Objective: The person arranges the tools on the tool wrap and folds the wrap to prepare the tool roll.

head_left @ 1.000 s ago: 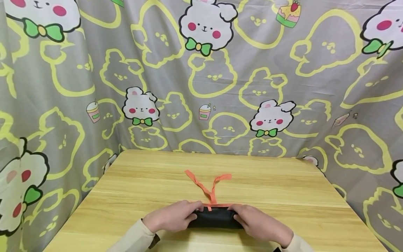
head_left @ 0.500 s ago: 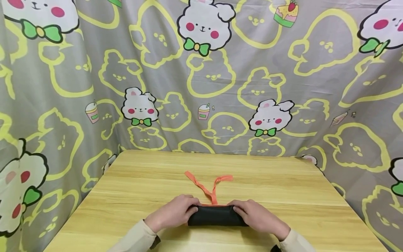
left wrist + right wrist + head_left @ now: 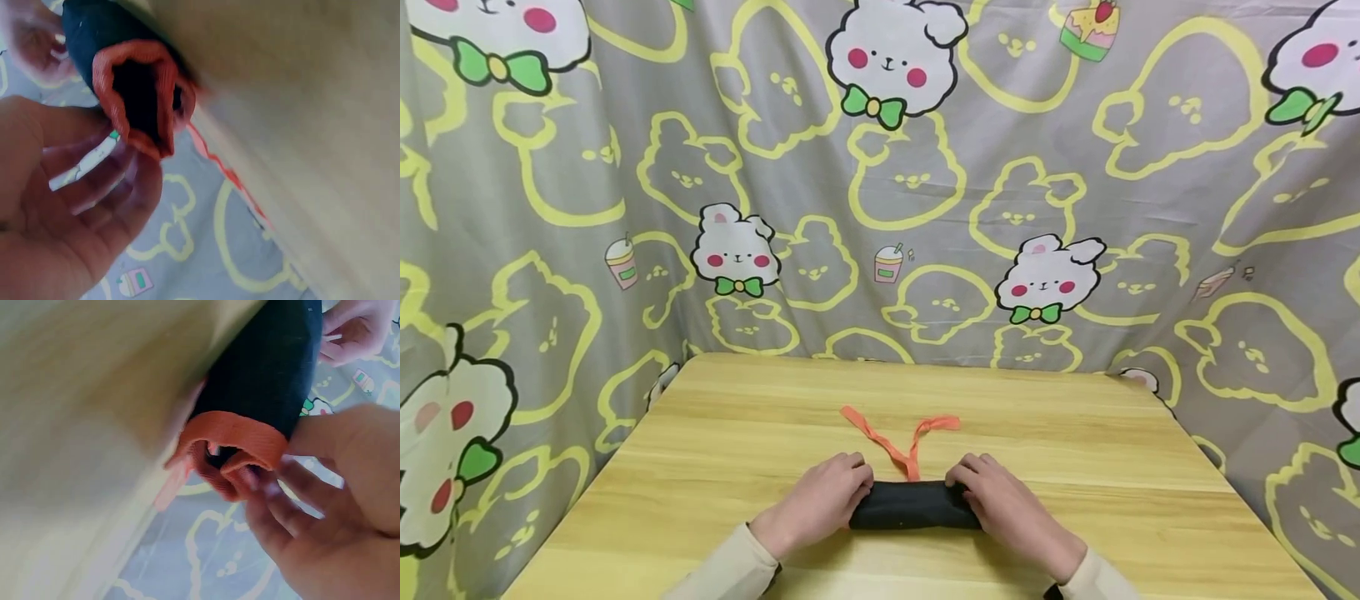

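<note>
A black cloth roll-up pouch (image 3: pixel 917 506) lies across the near part of the table, rolled into a thick tube. Orange edging (image 3: pixel 104 87) lines its ends, where the wrist views show the folded layers and a dark hollow inside. My left hand (image 3: pixel 826 500) grips the left end, thumb and fingers around it. At the right end, my right hand (image 3: pixel 1003 504) holds the roll the same way; in the right wrist view its fingers (image 3: pixel 269 528) touch the orange trim (image 3: pixel 250 434). Two orange tie ends (image 3: pixel 913 462) spread in a Y from the far side of the pouch.
The roll rests on a light wood-grain table (image 3: pixel 760 400). A grey curtain (image 3: pixel 820 192) with cartoon rabbits and yellow outlines hangs behind the table and along both sides.
The pouch has been rolled over slightly, away from me. The zip and orange edge seen on top earlier are hidden now. Both hands have shifted a little forward; the ties stay nearly still.
</note>
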Tool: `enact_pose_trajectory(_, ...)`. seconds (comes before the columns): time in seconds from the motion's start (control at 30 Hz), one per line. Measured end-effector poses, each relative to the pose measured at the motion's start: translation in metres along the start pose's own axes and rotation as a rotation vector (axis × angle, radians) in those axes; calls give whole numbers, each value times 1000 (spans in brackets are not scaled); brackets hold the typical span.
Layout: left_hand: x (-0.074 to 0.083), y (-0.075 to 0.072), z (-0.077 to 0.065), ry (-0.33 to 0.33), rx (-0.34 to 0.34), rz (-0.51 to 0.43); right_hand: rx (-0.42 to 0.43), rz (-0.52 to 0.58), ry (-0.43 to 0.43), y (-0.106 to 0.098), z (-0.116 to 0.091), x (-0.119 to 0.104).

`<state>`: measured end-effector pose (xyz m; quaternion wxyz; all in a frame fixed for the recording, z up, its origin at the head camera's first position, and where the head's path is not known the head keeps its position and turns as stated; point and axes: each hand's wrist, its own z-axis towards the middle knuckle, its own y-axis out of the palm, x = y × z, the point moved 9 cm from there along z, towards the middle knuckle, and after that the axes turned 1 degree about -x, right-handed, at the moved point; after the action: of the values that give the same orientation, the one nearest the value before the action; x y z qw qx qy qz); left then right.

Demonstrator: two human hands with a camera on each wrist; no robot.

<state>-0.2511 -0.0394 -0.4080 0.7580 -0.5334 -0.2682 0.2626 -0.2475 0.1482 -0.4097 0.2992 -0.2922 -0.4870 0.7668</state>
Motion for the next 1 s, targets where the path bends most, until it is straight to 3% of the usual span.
enact_pose_trajectory(0.2,-2,5,-1,-22,-163,-65,-198,71,59,7,-2,2)
enact_pose_trajectory(0.3,-2,10,-3,-48,-226,-60,-230,53,53,9,-3,2)
enact_pose_trajectory(0.47,2,13,-4,-51,-234,-4,-210,-42,3,13,-2,-2)
enact_pose_trajectory(0.57,1,14,-5,-65,-251,-25,-213,-52,2,15,-3,-2)
enact_pose_trajectory(1.0,-9,13,-8,-57,-306,-342,-373,252,26,10,-12,8)
